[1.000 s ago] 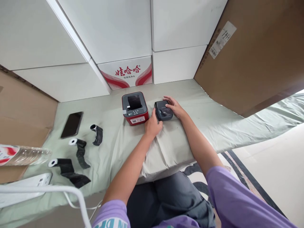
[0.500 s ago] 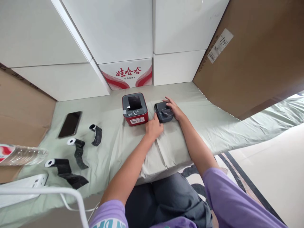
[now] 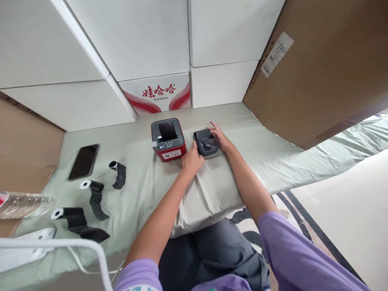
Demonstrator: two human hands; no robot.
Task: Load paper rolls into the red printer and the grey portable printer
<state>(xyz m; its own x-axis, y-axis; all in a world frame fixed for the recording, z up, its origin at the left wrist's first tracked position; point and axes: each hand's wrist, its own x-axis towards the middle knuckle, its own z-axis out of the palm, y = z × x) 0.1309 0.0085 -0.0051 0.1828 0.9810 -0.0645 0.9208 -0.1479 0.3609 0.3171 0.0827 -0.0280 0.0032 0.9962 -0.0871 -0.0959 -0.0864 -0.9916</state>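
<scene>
A small dark grey label printer lies on the cloth, with a crumpled piece of black film on top of it. My left hand grips its near left edge, thumb along the side. On the opposite side, my right hand holds the far right edge, one finger raised. Both hands keep the printer between them; the undersides of the fingers are hidden. Just left stands a larger red and dark grey printer, a strip of black film over its top slot.
Three white-cored rolls of black film lie on the left near a phone. A plastic bottle and a white device sit at the left edge. White boxes line the back; a large brown carton stands right.
The camera view has shifted slightly, so the scene sits a little further left. Both hands remain at the small printer, with no clear movement of it on the cloth.
</scene>
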